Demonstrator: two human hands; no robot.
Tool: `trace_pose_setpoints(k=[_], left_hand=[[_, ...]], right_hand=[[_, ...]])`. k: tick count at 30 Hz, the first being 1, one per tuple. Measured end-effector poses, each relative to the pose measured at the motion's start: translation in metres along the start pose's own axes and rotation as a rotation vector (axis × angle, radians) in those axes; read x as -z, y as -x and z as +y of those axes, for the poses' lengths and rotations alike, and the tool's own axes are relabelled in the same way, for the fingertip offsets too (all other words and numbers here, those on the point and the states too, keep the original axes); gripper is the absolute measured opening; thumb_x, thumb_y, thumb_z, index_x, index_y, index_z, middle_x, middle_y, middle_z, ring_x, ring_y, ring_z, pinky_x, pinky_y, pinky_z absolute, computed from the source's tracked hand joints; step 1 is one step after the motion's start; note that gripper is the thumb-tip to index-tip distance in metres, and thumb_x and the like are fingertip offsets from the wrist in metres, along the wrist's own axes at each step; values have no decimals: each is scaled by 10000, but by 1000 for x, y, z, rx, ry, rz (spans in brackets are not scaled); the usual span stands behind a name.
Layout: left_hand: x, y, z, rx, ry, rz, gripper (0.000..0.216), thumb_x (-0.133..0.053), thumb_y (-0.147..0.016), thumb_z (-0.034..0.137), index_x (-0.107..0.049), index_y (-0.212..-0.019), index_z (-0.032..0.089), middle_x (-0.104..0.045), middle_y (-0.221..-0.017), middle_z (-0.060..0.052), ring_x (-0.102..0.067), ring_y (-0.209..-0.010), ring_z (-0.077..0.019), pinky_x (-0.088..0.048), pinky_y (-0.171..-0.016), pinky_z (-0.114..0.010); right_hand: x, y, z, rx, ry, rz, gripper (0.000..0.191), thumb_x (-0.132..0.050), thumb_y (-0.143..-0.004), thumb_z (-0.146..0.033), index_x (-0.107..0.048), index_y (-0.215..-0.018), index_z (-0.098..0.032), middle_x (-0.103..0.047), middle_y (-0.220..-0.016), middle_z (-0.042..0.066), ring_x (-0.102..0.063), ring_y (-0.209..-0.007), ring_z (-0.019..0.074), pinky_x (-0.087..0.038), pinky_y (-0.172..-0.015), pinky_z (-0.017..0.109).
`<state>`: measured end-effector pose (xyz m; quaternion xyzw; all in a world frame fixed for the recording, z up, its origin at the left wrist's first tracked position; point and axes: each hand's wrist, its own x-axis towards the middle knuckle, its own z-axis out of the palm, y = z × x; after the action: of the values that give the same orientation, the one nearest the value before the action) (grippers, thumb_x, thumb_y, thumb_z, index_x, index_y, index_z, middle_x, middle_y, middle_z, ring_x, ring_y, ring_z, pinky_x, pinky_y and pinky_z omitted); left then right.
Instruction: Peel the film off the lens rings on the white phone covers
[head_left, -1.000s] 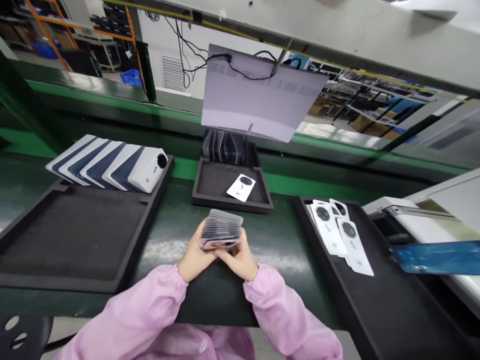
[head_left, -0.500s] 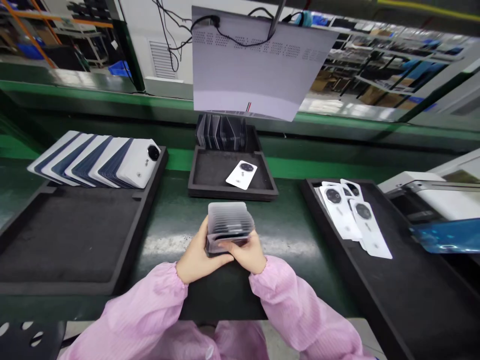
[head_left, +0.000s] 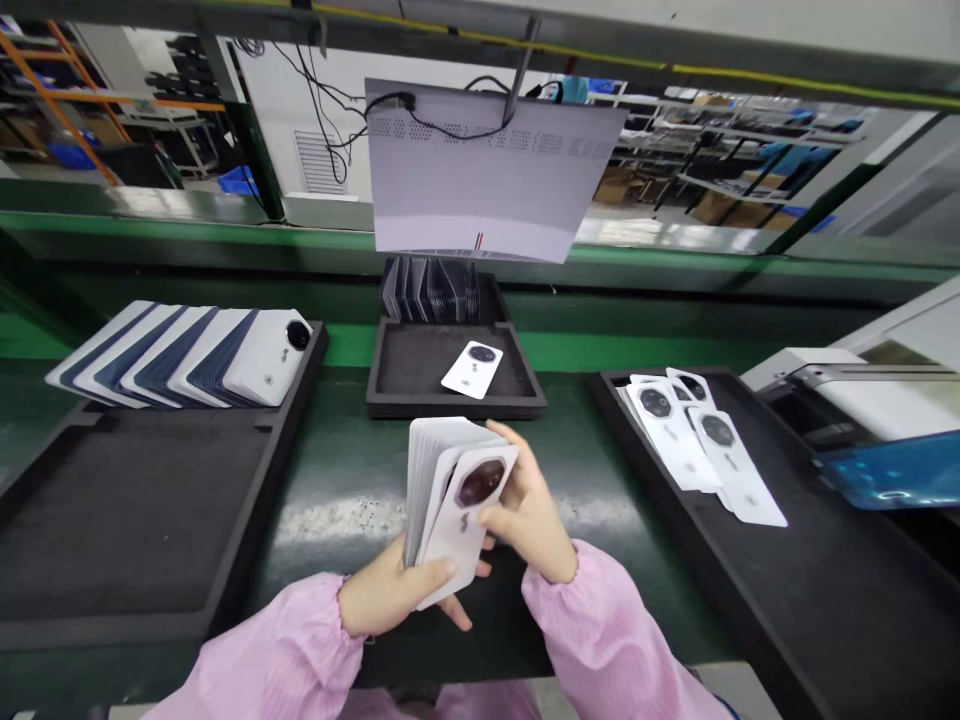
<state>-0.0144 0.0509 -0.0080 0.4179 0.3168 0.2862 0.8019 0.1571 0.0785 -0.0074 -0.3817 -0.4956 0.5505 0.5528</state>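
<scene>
Both my hands hold a fanned stack of white phone back covers (head_left: 450, 500) upright above the green bench, the front cover showing a dark round camera ring. My left hand (head_left: 390, 595) grips the stack from below with the thumb across its lower edge. My right hand (head_left: 529, 515) is closed on the stack's right side, fingers behind the upper covers. Both arms are in pink sleeves.
A small black tray (head_left: 390, 375) ahead holds one white cover (head_left: 471, 369) and a row of dark parts (head_left: 431, 290). A large black tray (head_left: 150, 490) on the left carries a leaning row of white covers (head_left: 187, 355). Several covers (head_left: 697, 440) lie on the right tray (head_left: 810, 580). A grey panel (head_left: 480, 180) hangs overhead.
The stack was tipped from lying edge-on to standing upright, so the front cover's face now shows. My right hand shifted to the stack's right side and my left went underneath.
</scene>
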Motion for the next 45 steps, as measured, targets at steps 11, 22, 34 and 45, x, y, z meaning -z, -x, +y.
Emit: trace_pose_setpoints(k=[11,22,34,45], left_hand=[[-6,-3,-9,98,-281,53,429,-622,-786,298,-500,-1177,168,-521,-1215,-165,-563,-1062,-304,-588,-687,-368],[-4,2,-3,91,-250,27,465,-592,-800,448,-511,-1162,167,-581,-1164,-152,-648,-926,-274,-562,-790,-436],[6,9,-3,37,-638,26,408,-457,-878,463,-719,-878,151,-732,-926,-89,-642,-952,-225,-454,-960,-340],[12,15,5,-148,-839,-6,340,-412,-909,401,-696,-940,216,-686,-1031,-54,-559,-1085,-225,-346,-1058,-389]], right_hand=[[0,1,1,112,202,256,578,-775,-630,-373,-504,-1120,-231,-430,-1237,99,-475,-1142,278,-424,-945,456],[11,0,-8,282,205,337,356,-788,-652,-354,-634,-950,-236,-536,-986,46,-560,-917,204,-479,-793,353],[4,14,-39,588,477,375,381,-793,-671,-246,-641,-1019,-272,-527,-948,42,-550,-856,188,-516,-683,332],[-2,31,-71,512,459,207,366,-724,-730,-123,-601,-1048,-254,-549,-968,55,-593,-863,189,-526,-737,345]])
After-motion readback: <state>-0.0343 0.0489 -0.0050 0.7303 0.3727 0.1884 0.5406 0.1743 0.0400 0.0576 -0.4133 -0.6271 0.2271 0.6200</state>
